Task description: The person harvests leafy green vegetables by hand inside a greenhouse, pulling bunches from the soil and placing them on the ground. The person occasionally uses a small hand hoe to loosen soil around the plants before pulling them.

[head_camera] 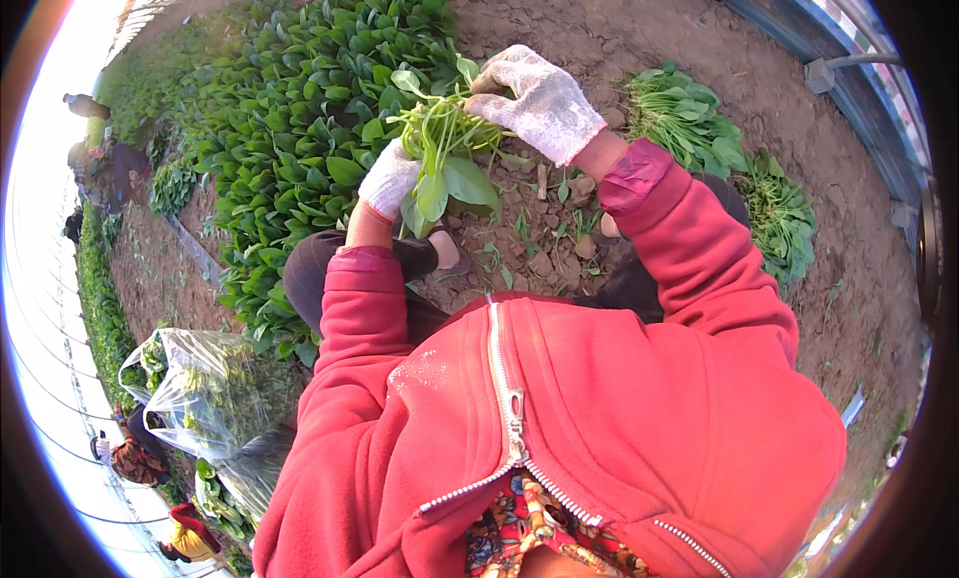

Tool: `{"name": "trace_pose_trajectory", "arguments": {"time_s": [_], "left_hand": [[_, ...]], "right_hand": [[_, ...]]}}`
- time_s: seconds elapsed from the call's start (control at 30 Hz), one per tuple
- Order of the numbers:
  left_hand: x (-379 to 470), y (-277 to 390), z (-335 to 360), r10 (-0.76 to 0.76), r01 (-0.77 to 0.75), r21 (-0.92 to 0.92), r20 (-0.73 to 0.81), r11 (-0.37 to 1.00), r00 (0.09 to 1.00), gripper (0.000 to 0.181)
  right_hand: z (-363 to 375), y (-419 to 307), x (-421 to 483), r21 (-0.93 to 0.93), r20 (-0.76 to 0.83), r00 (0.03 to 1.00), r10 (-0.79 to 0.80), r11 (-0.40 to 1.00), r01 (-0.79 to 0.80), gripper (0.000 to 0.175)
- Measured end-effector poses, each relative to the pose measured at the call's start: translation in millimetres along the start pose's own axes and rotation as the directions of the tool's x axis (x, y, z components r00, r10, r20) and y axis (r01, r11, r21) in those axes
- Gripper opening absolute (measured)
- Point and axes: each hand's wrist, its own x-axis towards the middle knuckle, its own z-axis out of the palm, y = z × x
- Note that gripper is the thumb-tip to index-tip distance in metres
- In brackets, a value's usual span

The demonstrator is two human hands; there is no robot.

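Note:
A bunch of leafy greens, which look like spinach (442,154), hangs leaves-down from my left hand (391,179). That hand wears a whitish knit glove and is closed around the bunch's left side. My right hand (536,102), in a soil-stained glove, is at the upper stem ends with thumb and forefinger pinched on them. Exactly which stems it grips is hard to see. Below the bunch lies bare, cloddy soil (539,267) with a few loose leaves, between my shoes.
A dense bed of greens (300,121) grows on the left. Cut greens lie in one pile (685,117) and another pile (779,214) at right. A clear plastic bag of greens (225,391) stands lower left. Other people (112,158) are at the far left. A greenhouse side wall (846,76) curves along the right.

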Motion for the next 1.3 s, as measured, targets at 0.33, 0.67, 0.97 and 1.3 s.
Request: {"name": "trace_pose_trajectory", "arguments": {"time_s": [0.33,0.67,0.97,1.3], "left_hand": [[13,-22,5,0.115,-0.123,0.109,0.077,0.986,0.990,0.028],[12,-30,3,-0.056,0.061,-0.125,0.041,0.990,0.998,0.037],[19,-31,17,-0.084,0.094,-0.096,0.109,0.991,0.991,0.019],[20,-20,25,-0.193,0.168,0.113,0.259,0.979,0.947,0.038]], "right_hand": [[-15,33,8,-0.062,-0.073,0.989,0.130,0.989,-0.134,0.026],[-30,35,1,-0.165,0.062,0.991,0.116,0.981,-0.105,0.022],[-3,20,-7,-0.095,-0.058,0.954,-0.294,0.953,0.287,0.024],[8,40,4,-0.419,0.012,0.990,-0.137,0.899,0.130,0.018]]}}
